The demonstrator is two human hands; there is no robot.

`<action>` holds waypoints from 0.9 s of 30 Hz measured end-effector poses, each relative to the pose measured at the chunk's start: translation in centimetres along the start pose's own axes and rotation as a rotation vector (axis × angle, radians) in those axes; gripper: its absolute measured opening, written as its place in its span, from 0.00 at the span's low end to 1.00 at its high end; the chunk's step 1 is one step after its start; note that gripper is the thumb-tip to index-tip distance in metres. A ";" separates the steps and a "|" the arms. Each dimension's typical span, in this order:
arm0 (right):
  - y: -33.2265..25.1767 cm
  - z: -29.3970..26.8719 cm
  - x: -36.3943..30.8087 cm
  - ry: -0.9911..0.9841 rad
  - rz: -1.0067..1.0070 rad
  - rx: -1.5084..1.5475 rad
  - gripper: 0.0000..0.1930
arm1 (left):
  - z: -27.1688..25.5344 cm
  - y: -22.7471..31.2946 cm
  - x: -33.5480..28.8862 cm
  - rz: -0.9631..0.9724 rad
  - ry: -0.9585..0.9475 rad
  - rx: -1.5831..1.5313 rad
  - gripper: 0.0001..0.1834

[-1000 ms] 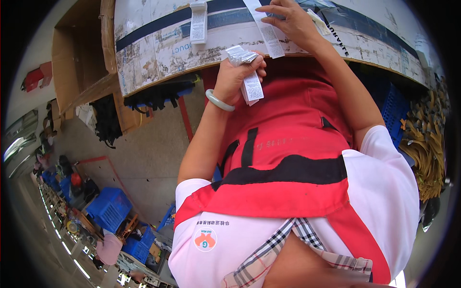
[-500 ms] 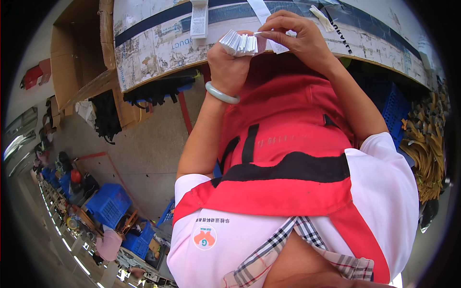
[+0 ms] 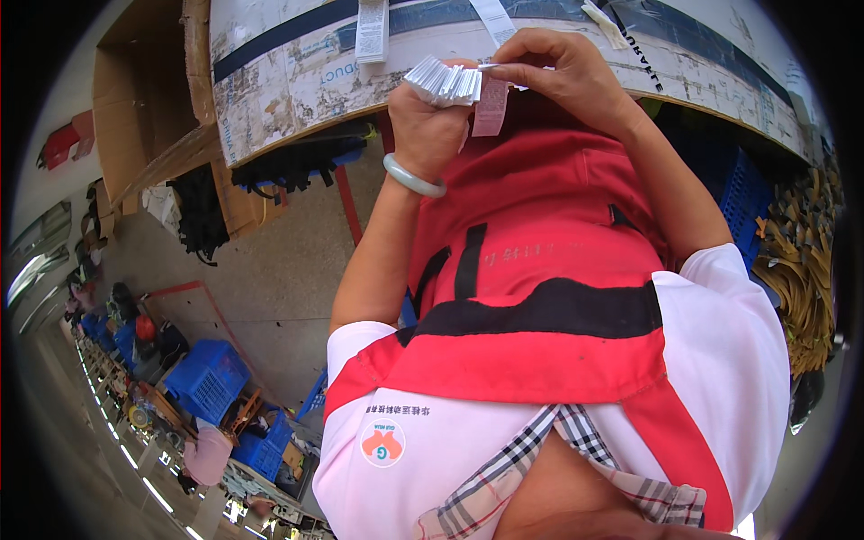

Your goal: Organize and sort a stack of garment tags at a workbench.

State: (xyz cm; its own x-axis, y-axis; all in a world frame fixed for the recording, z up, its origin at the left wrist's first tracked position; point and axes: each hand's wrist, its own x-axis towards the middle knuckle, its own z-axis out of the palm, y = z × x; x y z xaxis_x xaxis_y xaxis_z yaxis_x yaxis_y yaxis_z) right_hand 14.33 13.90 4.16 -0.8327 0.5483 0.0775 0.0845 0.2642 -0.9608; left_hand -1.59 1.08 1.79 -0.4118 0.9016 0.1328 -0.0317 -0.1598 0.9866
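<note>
My left hand [image 3: 423, 128], a pale bangle [image 3: 414, 175] at its wrist, is closed round a thick bundle of folded white labels [image 3: 443, 83], their edges fanned upward. Just right of the bundle, thumb and forefinger of my right hand [image 3: 569, 79] pinch the end of a thin white label. A printed label strip [image 3: 490, 110], pinkish against the red apron, hangs down between the two hands. Beyond them, a stack of white printed labels [image 3: 372, 34] and another white strip [image 3: 492, 20] lie on the table.
Worn cardboard with dark tape covers the table [image 3: 279, 99]. A crumpled white scrap [image 3: 605, 25] lies at its far right. An open carton [image 3: 148, 99] stands left. Blue crates [image 3: 207, 382] and a person in pink [image 3: 209, 454] are farther left; brown strips [image 3: 801, 288] hang right.
My right hand has shifted slightly down and right, near the bundle. The label strip between the hands now hangs lower over the apron. My left hand still holds the bundle.
</note>
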 end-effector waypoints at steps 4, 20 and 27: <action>-0.3 -0.4 0.0 -0.066 0.148 0.119 0.07 | -0.2 -0.5 0.1 0.011 -0.041 0.024 0.07; 0.9 1.8 0.0 0.014 0.025 0.092 0.09 | -0.8 -1.9 0.0 -0.575 -0.255 -0.622 0.15; 3.8 -1.8 3.7 0.272 -0.135 -0.559 0.07 | 0.0 -0.1 0.4 -0.673 -0.171 -0.609 0.12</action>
State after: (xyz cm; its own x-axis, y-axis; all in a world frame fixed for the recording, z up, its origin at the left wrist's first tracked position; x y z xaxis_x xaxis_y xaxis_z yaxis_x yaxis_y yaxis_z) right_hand 12.51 18.38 1.23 -0.6933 0.6437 0.3240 0.3225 0.6793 -0.6592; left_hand -1.75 1.49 1.73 0.0052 0.9204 -0.3909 -0.7091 0.2791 0.6476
